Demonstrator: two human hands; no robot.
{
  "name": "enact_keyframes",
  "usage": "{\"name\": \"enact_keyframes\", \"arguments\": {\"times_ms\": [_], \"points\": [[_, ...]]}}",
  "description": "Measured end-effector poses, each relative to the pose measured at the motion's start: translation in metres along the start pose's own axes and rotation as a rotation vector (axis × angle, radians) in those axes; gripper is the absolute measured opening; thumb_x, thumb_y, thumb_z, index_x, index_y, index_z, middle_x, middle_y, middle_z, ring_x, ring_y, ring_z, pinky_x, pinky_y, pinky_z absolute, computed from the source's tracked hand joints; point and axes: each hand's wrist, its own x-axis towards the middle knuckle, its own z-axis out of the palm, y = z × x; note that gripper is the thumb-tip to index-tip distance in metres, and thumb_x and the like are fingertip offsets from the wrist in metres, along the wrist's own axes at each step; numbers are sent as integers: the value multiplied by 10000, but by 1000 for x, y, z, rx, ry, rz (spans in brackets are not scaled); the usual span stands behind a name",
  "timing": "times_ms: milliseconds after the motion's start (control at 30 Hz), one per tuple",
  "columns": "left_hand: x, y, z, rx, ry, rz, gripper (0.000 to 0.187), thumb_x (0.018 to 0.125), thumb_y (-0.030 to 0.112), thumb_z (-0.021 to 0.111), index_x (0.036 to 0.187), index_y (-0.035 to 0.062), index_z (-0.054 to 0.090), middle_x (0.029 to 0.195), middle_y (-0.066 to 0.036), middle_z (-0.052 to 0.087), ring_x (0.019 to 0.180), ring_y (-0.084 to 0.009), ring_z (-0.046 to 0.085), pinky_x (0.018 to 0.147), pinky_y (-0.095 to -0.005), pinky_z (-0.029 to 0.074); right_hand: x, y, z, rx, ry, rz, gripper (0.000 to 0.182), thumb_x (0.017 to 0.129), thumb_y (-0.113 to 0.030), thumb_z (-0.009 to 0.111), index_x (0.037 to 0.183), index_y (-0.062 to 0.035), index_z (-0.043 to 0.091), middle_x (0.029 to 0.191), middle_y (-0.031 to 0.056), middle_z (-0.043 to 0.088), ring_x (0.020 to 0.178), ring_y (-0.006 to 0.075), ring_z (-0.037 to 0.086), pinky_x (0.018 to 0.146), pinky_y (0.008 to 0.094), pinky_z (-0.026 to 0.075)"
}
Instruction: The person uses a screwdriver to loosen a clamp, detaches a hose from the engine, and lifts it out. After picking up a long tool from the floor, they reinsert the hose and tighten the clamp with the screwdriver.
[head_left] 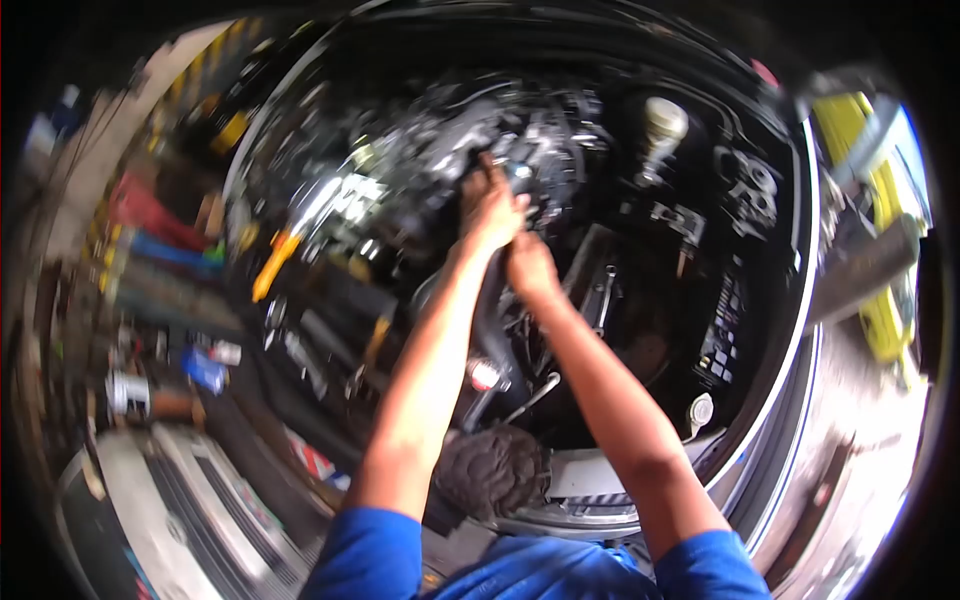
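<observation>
Both my hands reach into a car's engine bay, close together over the blurred engine (430, 140). My left hand (490, 212) is farther in, its fingers at a dark part whose kind I cannot make out; motion smears them. Just below and to its right, my right hand (530, 268) has curled fingers near the same dark area, and whatever lies in them is hidden. A shiny wrench (606, 298) lies to the right of my right forearm. Left of my hands, a tool with an orange handle (276, 265) rests across the bay's edge.
A pale reservoir (665, 125) stands at the back right, and a round cap (700, 410) sits at the front right. A dark crumpled cloth (495, 470) lies by the front edge. A blue object (204, 370) and a white container (128, 393) stand at left.
</observation>
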Motion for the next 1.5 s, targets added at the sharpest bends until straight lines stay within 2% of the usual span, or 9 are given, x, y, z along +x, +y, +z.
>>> {"name": "enact_keyframes", "arguments": {"times_ms": [33, 167, 367, 633, 733, 767, 967, 1267, 1500], "points": [[-7, 2, -6, -50, 11, 1, 997, 899, 342, 744, 1546, -159, 175, 1391, -394, 455, 1284, -498, 477, 1117, -508, 382, 7, 21, -26, -297, -138, -365, 230, 970, -80, 488, 1053, 70, 642, 1026, 285, 685, 918, 465, 670, 833, 508, 552], [-104, 38, -67, -368, 208, 142, 711, 971, 342, 682, 1536, 20, 395, 1487, -287, 479, 1417, -445, 437, 1192, -460, 367, -19, -24, -147, 506, -258, 282, 352, 1036, -275, 578, 1223, 0, 693, 1037, 74, 741, 885, 160, 673, 797, 297, 511], [-302, 14, -139, -600, 457, -77, 189, 879, 26, 791, 1039, 3, 694, 1022, -98, 700, 899, -193, 682, 825, -307, 546, -112, -60, -221, 468, -136, 289, 375, 1071, -366, 551, 1122, -26, 700, 920, 23, 681, 832, 106, 635, 762, 258, 486], [-442, -103, -180, -626, 599, -854, 392, 1040, 345, 637, 914, -19, 712, 705, -42, 699, 639, -84, 639, 607, -258, 503, -226, -139, -147, 243, -396, 75, 275, 1069, -247, 583, 1016, 7, 673, 833, 72, 681, 792, 138, 621, 747, 304, 500], [-436, -106, -170, -618, 562, -838, 410, 1037, 367, 636, 896, -11, 711, 683, -60, 685, 622, -96, 631, 604, -269, 507, -262, -152, -113, 56, -562, -336, 106, 961, -108, 665, 1006, -12, 670, 928, 182, 699, 853, 389, 691, 743, 436, 548], [-440, -113, -162, -488, 353, -869, 354, 1007, 348, 678, 956, 0, 706, 749, -89, 711, 658, -138, 666, 635, -302, 534, -276, -161, -104, 30, -637, -332, 123, 945, -123, 680, 997, -11, 672, 919, 180, 677, 868, 407, 653, 776, 454, 532], [-425, -86, -148, -433, 491, -802, 309, 938, 282, 761, 1098, 30, 683, 859, -102, 726, 750, -206, 706, 727, -347, 565, -318, -133, -66, -305, -451, -901, 286, 899, -149, 699, 1159, -32, 669, 1091, 171, 614, 945, 370, 578, 840, 471, 469], [-452, -109, -117, -984, 771, -722, 269, 1025, 289, 676, 1185, 74, 655, 863, -14, 700, 701, -74, 620, 634, -243, 524, -324, -133, -58, -304, -364, -855, 198, 838, -106, 730, 1016, -26, 695, 985, 149, 621, 889, 343, 585, 800, 449, 477], [-624, -113, -52, -650, 867, -952, 405, 1058, 282, 606, 1360, 24, 527, 1004, -106, 633, 803, -159, 578, 682, -316, 473, -329, -122, -64, -300, -307, -835, 173, 834, -120, 716, 968, -20, 673, 952, 145, 587, 931, 344, 576, 840, 446, 485]]}}
